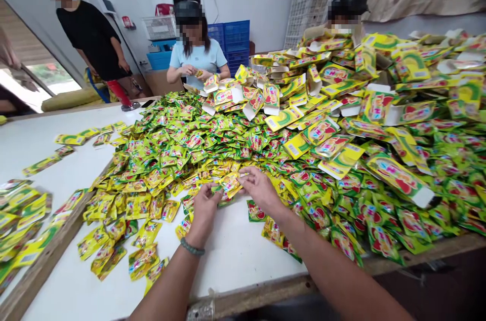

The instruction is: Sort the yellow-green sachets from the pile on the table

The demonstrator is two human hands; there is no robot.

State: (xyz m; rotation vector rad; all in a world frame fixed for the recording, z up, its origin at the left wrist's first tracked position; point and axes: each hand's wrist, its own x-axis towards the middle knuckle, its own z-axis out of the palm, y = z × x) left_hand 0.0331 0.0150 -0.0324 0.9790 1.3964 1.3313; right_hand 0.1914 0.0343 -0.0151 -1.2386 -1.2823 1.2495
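A yellow candy packet [230, 183] is held up over the white table, near the front of the heap. My right hand [261, 190] pinches its right edge between thumb and fingers. At its left side, my left hand [205, 209] has its fingers closed, with the packet's edge and a bit of green wrapper at the fingertips. Green packets [193, 141] form a large pile beyond both hands. Loose yellow packets [142, 260] lie on the table left of my left forearm, which wears a dark green bead bracelet [192, 247].
Yellow cartons [319, 136] are heaped at the right. A wooden strip [56, 245] divides the table [243, 250]; more flat cartons [26, 214] lie left of it. A co-worker [197, 55] handles something yellow opposite. Another person [93, 40] stands at the back left; a third is behind the cartons.
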